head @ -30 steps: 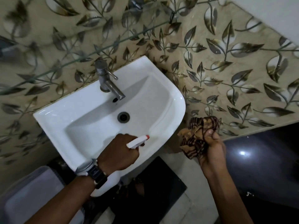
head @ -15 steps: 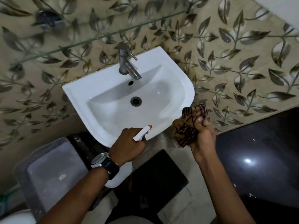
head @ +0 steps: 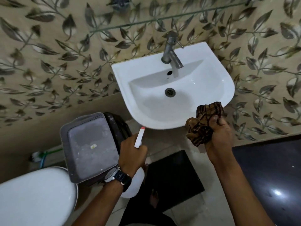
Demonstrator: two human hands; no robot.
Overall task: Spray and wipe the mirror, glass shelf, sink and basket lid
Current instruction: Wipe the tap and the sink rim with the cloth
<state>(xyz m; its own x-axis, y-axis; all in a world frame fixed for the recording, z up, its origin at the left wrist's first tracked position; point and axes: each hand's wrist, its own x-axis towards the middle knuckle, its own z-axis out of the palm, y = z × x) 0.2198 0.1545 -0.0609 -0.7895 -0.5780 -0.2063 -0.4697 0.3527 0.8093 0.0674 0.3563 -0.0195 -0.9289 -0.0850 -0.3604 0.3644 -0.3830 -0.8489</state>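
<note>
Leaf-tiled bathroom wall, head view: sink (head: 128,75) above, smudged basket lid (head: 91,147) lower left. Left grip (head: 132,154) curls round the bottle (head: 139,139), its nozzle toward the sink's front rim. Right grip (head: 219,144) clutches the cloth (head: 202,124). Lid probably next: aim down, mist lightly, wipe edge to edge.

No text, brand or number can be read. The small pale sticker (head: 93,146) on the grey basket lid (head: 84,162) is too blurred to make out, as are the wristwatch (head: 119,175) face and a faint mark (head: 169,77) inside the sink (head: 227,82).
</note>
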